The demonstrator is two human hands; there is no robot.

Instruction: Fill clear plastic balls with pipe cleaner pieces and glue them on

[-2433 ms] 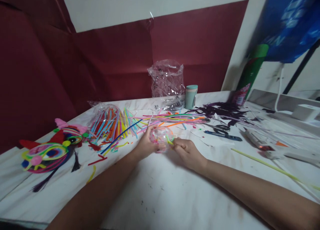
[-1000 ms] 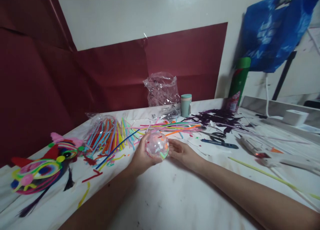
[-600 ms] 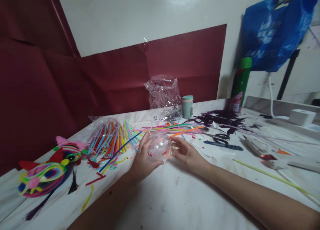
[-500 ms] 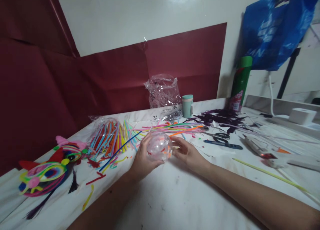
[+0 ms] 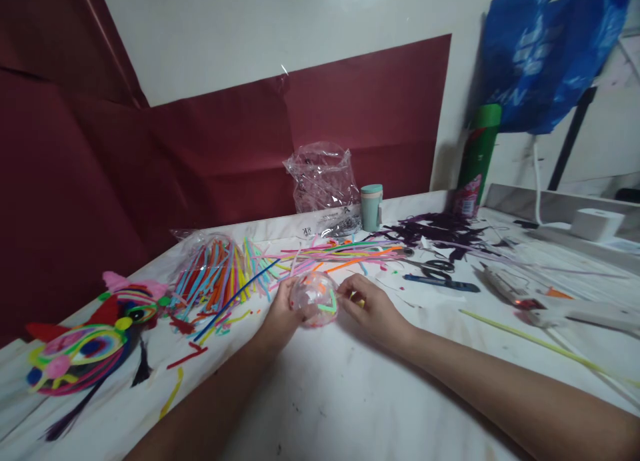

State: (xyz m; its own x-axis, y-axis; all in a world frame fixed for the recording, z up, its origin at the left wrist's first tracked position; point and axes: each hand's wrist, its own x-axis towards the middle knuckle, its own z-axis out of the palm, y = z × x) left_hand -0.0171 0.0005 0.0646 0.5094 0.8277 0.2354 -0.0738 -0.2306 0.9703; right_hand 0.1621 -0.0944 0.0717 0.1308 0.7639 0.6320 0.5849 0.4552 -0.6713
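A clear plastic ball (image 5: 316, 298) with small coloured bits inside sits just above the white table, held between both hands. My left hand (image 5: 280, 309) cups its left side with the fingers curled round it. My right hand (image 5: 369, 307) touches the ball's right side, its fingertips pinched together at the ball's edge; what they pinch is too small to name. Behind the ball lies a spread of coloured pipe cleaners (image 5: 235, 267).
A colourful pipe-cleaner mask (image 5: 85, 337) lies at the left. A crumpled clear bag (image 5: 324, 184) and a teal cup (image 5: 371, 207) stand at the back. Scissors (image 5: 437, 271), purple scraps (image 5: 430, 229), a glue gun (image 5: 515, 291) and a green can (image 5: 475, 161) are to the right.
The ball has been turned and lowered slightly between the hands. My right fingers went from lying spread against it to a pinch at its right edge. The view shifted a little.
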